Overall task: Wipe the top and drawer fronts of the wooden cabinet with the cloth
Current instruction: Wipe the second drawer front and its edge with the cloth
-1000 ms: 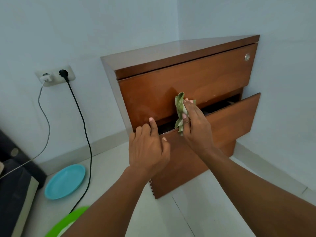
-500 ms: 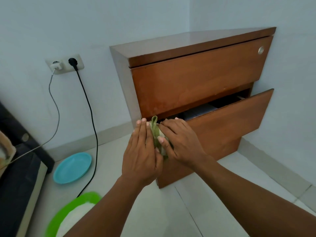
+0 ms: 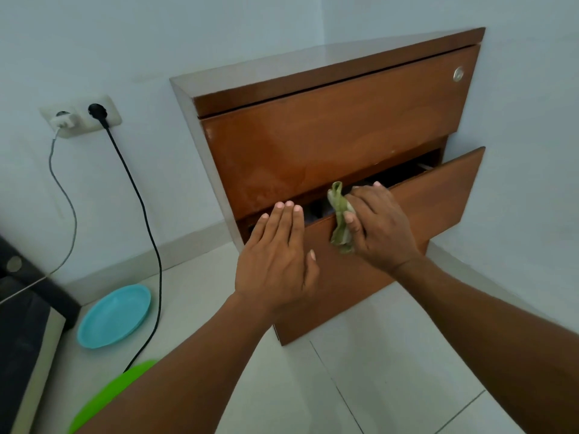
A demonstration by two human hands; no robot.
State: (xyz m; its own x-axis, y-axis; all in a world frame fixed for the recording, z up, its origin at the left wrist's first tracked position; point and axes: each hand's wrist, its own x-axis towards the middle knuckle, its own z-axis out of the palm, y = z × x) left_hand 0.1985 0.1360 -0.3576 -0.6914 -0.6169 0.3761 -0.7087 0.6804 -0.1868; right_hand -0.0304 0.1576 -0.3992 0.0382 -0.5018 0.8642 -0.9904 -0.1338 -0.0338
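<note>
The wooden cabinet (image 3: 329,133) stands in the room's corner, its top drawer closed and its lower drawer (image 3: 438,202) pulled out at an angle. My right hand (image 3: 379,227) holds a crumpled green cloth (image 3: 341,220) against the upper edge of the lower drawer front, thumb curled round it. Left of it, my left hand (image 3: 275,258) lies flat with straight fingers on the same drawer front, fingertips at its top edge. The drawer's inside is dark and mostly hidden.
A wall socket (image 3: 81,120) with a white charger and a black plug (image 3: 97,111) sits to the left, cables hanging to the floor. A blue plate (image 3: 114,314) and a green plate (image 3: 106,399) lie on the tiled floor. Dark furniture (image 3: 18,308) fills the left edge.
My right hand has slid the cloth rightwards along the lower drawer's top edge, away from my left hand. My left hand stays flat on the drawer front.
</note>
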